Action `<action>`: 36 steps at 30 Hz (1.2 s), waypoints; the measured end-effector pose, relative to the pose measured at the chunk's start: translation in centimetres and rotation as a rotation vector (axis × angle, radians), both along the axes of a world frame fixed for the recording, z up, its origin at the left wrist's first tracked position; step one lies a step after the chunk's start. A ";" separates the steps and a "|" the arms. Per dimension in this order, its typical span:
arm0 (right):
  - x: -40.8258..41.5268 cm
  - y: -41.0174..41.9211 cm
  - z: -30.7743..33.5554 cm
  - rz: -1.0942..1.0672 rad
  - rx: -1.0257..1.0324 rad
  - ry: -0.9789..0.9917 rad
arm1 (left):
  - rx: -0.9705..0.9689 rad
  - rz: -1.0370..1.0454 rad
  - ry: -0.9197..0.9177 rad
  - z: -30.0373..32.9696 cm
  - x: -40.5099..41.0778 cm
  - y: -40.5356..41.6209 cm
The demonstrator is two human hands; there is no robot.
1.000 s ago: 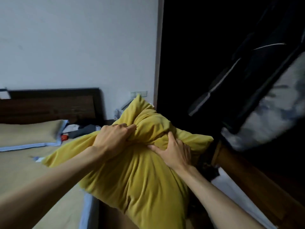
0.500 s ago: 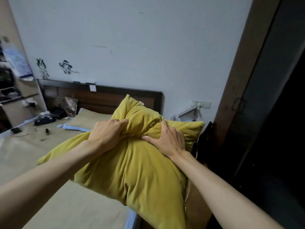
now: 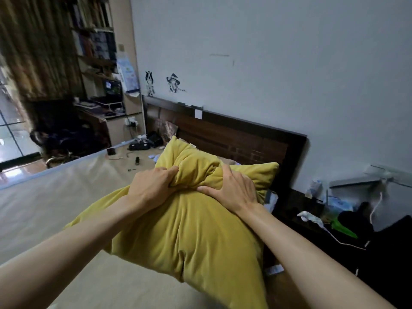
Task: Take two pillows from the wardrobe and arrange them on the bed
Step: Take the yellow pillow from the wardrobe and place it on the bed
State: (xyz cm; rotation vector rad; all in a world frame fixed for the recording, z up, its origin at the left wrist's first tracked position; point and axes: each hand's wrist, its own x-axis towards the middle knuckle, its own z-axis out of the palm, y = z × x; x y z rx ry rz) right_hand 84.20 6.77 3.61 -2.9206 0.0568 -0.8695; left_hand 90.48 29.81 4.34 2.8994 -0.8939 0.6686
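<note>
A mustard-yellow pillow [image 3: 189, 237] hangs in the air over the right side of the bed [image 3: 55, 208], which has a beige mat on it. My left hand [image 3: 151, 188] bunches the cloth near the pillow's top. My right hand [image 3: 231, 190] presses and grips the same bunched part from the right. The pillow hides the head end of the bed behind it. The wardrobe is out of view.
A dark wooden headboard [image 3: 240, 139] stands against the white wall. A cluttered dark bedside table [image 3: 334, 221] with cables sits to the right. Small items [image 3: 139, 146] lie at the bed's far corner. A desk and bookshelves [image 3: 98, 63] stand at the left.
My view has swung left from the dark wardrobe to the bed and the room. Both hands have kept their grip, and the pillow now hangs over the bed.
</note>
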 end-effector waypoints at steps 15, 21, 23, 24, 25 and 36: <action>20.6 -19.2 -1.8 0.133 0.064 0.131 | 0.033 0.159 0.167 -0.9 17.4 -18.6; 27.5 -24.1 0.2 0.088 0.012 0.060 | -0.004 0.148 0.138 0.2 25.4 -23.6; 30.5 -25.5 0.7 0.070 -0.012 0.039 | -0.022 0.123 0.115 0.2 28.9 -25.1; 32.2 -26.1 0.8 0.065 -0.022 0.032 | -0.030 0.106 0.101 0.1 30.7 -25.7; 34.0 -26.7 0.9 0.059 -0.032 0.027 | -0.038 0.092 0.089 -0.1 32.7 -26.3; 52.4 -36.1 -0.1 -0.168 -0.112 0.074 | -0.126 -0.135 0.181 -3.4 56.2 -37.8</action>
